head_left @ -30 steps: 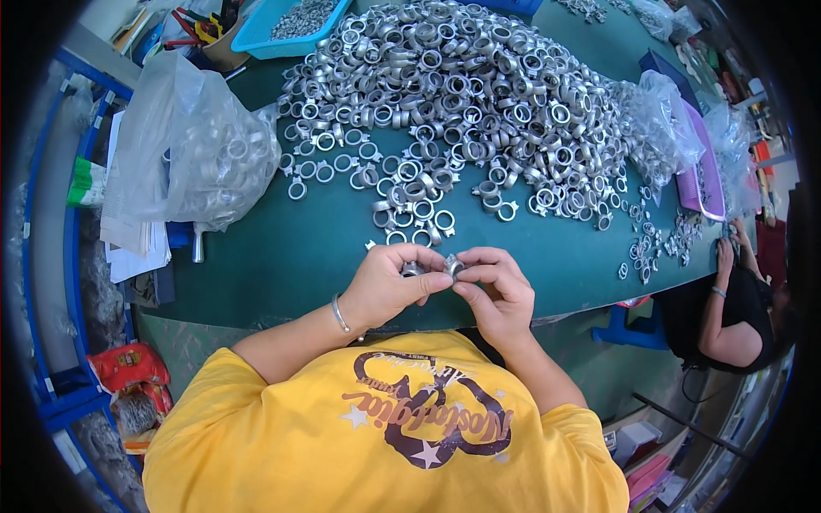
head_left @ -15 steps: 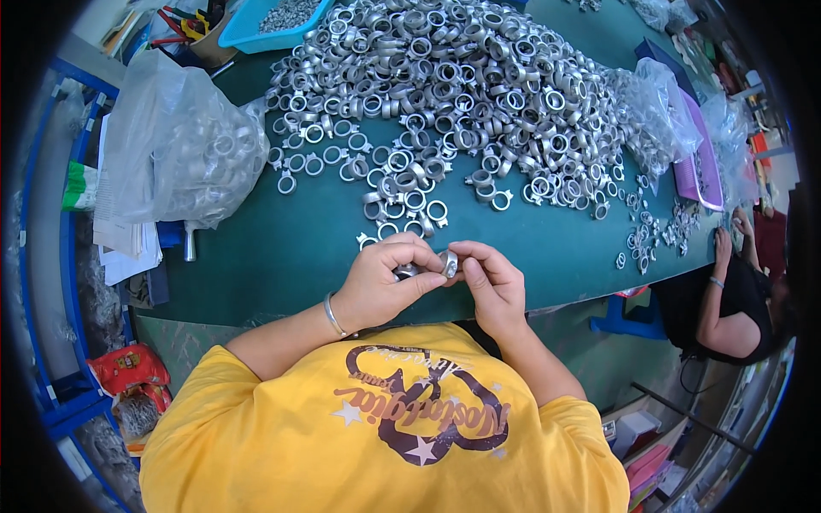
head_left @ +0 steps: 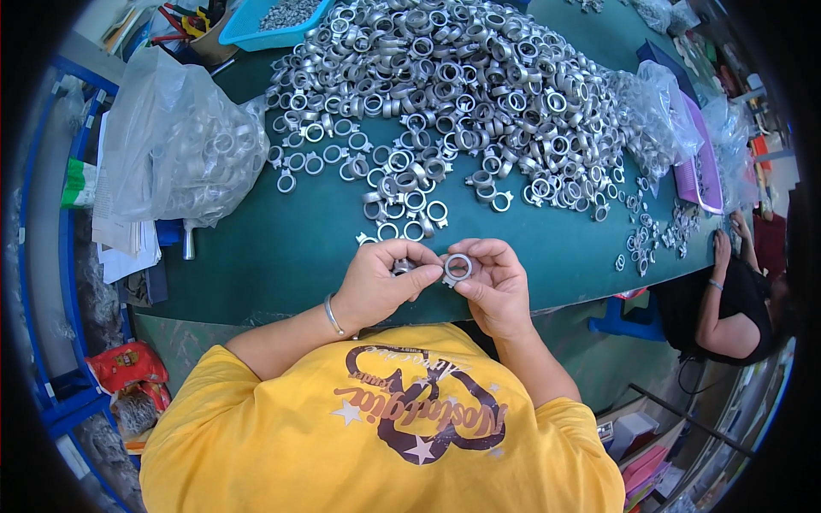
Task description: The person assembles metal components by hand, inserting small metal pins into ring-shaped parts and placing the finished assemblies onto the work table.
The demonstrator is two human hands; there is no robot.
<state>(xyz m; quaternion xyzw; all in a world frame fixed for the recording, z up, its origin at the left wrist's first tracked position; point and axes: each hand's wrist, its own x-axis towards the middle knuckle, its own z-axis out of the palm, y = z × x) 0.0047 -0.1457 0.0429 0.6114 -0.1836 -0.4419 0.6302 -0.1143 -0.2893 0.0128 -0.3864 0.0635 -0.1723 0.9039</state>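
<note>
Over the near edge of the green table my two hands meet. My right hand [head_left: 499, 289] pinches a silver metal ring [head_left: 458, 268] with a small lug, its round opening turned up to view. My left hand [head_left: 389, 278] is closed around another metal ring [head_left: 402, 267], mostly hidden by the fingers, and its thumb and fingertip touch the edge of the right hand's ring. Just beyond the hands lie several loose rings [head_left: 388, 231], at the front of a large heap of like metal rings [head_left: 445, 77].
Left of the heap stands a clear plastic bag [head_left: 184, 145] of rings, with a blue tray [head_left: 265, 38] of small parts behind. A purple basket [head_left: 701, 162] and smaller loose parts [head_left: 646, 239] are at the right. A co-worker [head_left: 727, 299] sits at the table's right end.
The ring in my right hand has turned from edge-on to face-up, showing its opening. My right hand has rotated and shifted slightly right; the left has barely moved.
</note>
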